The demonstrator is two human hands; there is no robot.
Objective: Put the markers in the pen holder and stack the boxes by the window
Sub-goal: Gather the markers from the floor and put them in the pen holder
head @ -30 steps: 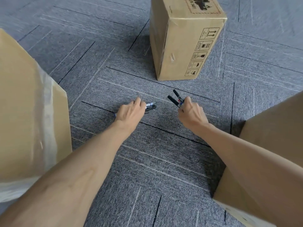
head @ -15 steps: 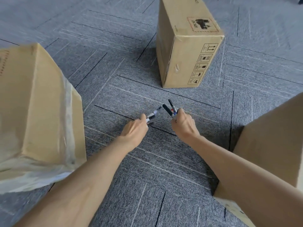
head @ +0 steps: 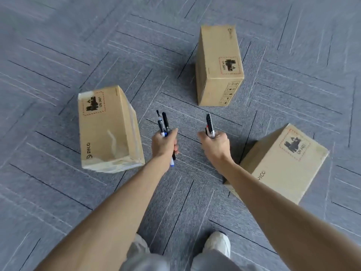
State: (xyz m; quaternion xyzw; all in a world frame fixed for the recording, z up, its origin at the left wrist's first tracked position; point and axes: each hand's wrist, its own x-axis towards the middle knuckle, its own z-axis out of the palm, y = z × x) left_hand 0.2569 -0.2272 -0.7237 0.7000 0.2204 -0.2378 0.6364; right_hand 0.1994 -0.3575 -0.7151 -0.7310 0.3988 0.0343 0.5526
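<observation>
My left hand point(head: 164, 145) grips a bundle of markers point(head: 163, 123) with black and blue caps, their tips pointing away from me. In my right hand point(head: 214, 143) I hold a second bundle of markers point(head: 209, 124), dark with a bit of red. Both hands hang well above the carpet. Three brown cardboard boxes lie on the floor: one at the left point(head: 107, 130), one at the back point(head: 218, 65), one at the right point(head: 281, 163). No pen holder or window is in view.
Grey carpet tiles point(head: 58, 55) cover the floor all around. My white shoe point(head: 217, 244) and grey trouser legs show at the bottom edge. Open floor lies between the three boxes.
Both hands lifted the markers off the carpet and rose with them. My view went up and back, so all three boxes now appear smaller and whole.
</observation>
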